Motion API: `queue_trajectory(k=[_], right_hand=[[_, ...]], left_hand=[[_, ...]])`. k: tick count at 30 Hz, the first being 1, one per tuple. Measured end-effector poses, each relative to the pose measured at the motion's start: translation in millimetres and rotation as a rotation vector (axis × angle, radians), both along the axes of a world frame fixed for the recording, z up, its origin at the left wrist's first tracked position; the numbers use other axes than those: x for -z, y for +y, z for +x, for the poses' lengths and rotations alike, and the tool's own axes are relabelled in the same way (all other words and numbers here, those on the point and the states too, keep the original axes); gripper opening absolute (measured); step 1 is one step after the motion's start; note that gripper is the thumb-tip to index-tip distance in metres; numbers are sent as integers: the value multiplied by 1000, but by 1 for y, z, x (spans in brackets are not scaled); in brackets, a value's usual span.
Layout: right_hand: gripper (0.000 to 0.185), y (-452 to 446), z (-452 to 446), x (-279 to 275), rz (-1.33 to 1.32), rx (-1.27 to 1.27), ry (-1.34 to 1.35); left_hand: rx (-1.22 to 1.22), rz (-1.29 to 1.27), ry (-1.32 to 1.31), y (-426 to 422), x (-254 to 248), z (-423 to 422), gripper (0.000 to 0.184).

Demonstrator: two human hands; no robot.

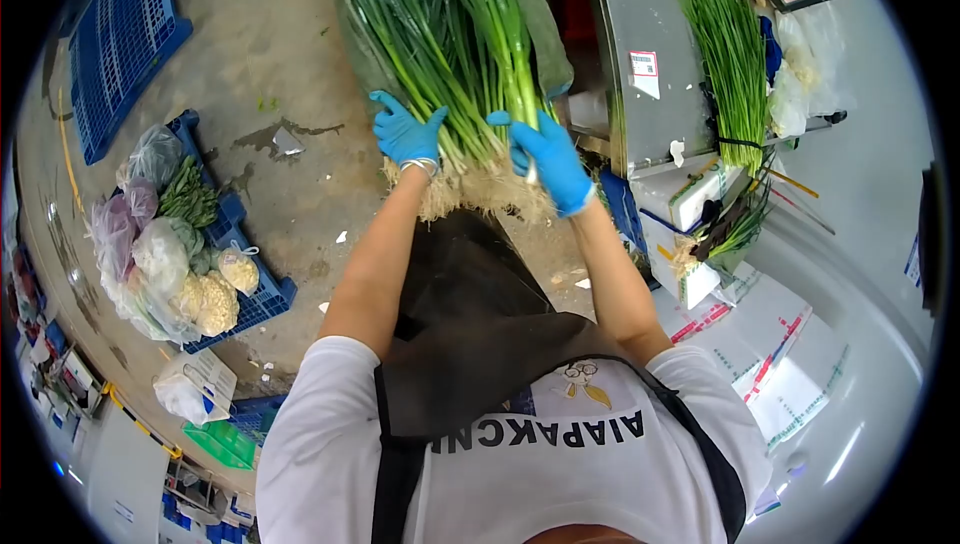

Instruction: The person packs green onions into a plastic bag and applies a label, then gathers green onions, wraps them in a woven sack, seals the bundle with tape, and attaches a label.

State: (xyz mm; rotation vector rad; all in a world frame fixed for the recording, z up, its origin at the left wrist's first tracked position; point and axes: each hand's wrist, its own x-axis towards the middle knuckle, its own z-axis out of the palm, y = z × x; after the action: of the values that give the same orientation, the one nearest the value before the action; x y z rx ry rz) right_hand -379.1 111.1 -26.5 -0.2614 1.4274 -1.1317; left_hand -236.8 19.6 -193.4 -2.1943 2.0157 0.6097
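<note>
A large bundle of green onions (430, 54) with pale roots lies in front of me on a greenish sack (548, 29). My left hand (407, 131), in a blue glove, rests at the bundle's left side near the root end, thumb and fingers apart. My right hand (552, 162), also blue-gloved, is closed around green onions at the right side; a white stem end pokes out below it. The fingers' undersides are hidden in both hands. Tangled roots hang toward my dark apron (465, 284).
To the right, a metal table (655, 129) bears a tied bunch of thin green stalks (728, 64). Bagged vegetables (165, 244) sit on a blue pallet (262, 296) at left. Another blue pallet (130, 39) stands farther off. White foam boxes (775, 344) are at lower right.
</note>
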Motion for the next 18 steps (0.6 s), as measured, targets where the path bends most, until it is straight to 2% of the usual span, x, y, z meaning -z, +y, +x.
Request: queue_trajectory(k=[2,5,6,9,10,11,13,14,15,16,17,18], right_hand=[[31,14,-17,-38,-22,-27,-13],[33,47,-42,-84,-56,-41,114],[34,62,-51,-100,-51,-4,119],[38,113,-88,-146,-109,98,183],[38,128,-93,-162,-75,236,290],[38,148,-107,-174,-120,255,296],[39,182,-127,-192,-230,365,374],[40,200,-136,-203,-236,409,451],[40,215,-142,-214,-212,499,513],[39,233,-152,-223,-194,552,586],[39,253,-160,-229,-171,600,651],[39,269,-167,-231,-148,665,696]], left_hand=[[16,20,65,-1,5,9,131],[58,-61,216,-5,16,24,128],[28,-36,323,-11,16,30,121],[-123,-66,891,-27,44,52,108],[-254,-25,845,-30,35,51,101],[-379,21,796,-30,25,53,94],[-377,111,843,-39,43,70,84],[-320,298,1034,-47,68,85,72],[-251,283,1064,-49,72,89,58],[-439,483,1299,-49,80,92,47],[-515,528,1217,-49,52,80,40],[-431,440,1063,-61,79,94,35]])
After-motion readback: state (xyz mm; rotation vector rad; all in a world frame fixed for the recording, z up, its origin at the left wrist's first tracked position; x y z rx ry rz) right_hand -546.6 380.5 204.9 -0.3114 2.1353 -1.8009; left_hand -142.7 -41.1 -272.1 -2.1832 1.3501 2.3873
